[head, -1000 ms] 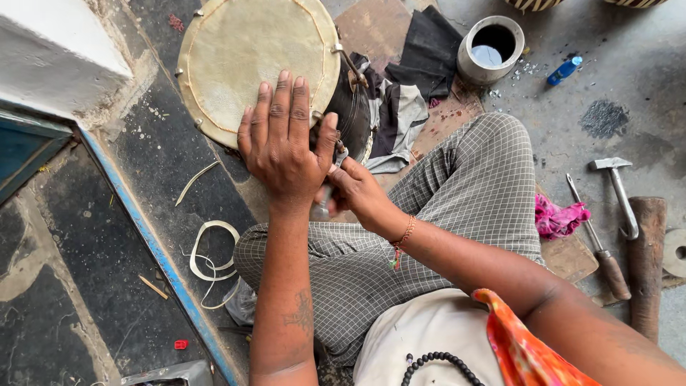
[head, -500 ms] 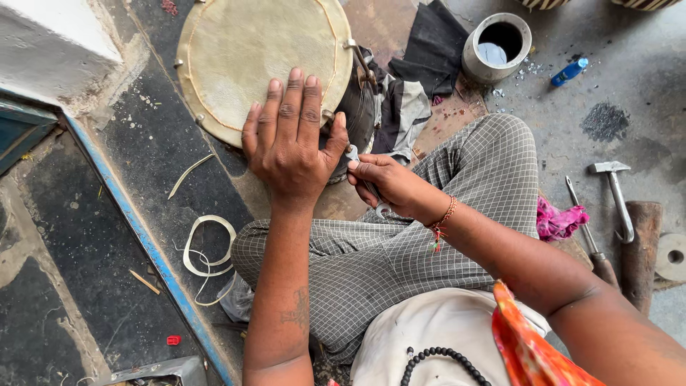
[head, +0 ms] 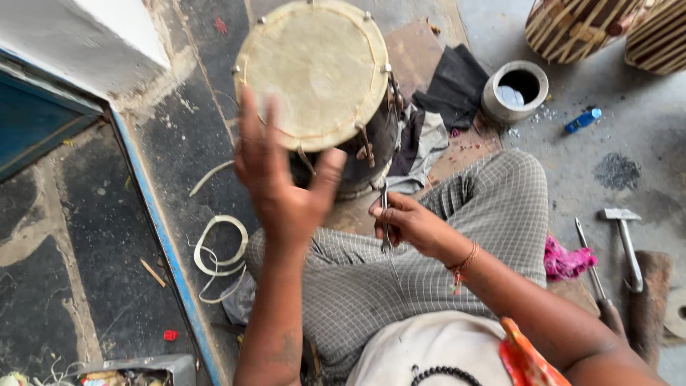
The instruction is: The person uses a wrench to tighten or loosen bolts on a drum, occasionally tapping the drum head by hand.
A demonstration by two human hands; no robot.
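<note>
- The left hand [head: 280, 187] has come up off the drum [head: 318, 78]; a moment ago it lay flat by the drum's edge, and now it is lifted in the air with the fingers spread wide and nothing in it
- The hand looks a bit blurry, so it seems to be moving fast
- The right hand [head: 411, 225] has moved back toward the lap; before, it was tucked close under the left hand near the drum's rim
- The right hand is closed around a thin metal tool [head: 385, 214], which points up and down between the fingers; what kind of tool it is I cannot tell
- The drum sits on the ground in front of the knees, a little tilted, with its pale skin top facing up and now in full view
- No hand is touching the drum now, so I think the work at the rim has stopped for a bit, maybe to look at it or to tap the skin
- A dark cloth [head: 450, 89] lies just beside the drum, and a small grey pot [head: 516, 89] stands a bit further off
- Pale loops of cord [head: 218, 246] lie on the dark floor by the left knee
- A hammer [head: 623, 236] and a long tool [head: 592, 268] lie on the ground by the right leg, well apart from both hands
- A pink rag [head: 566, 261] sits next to the right knee
</note>
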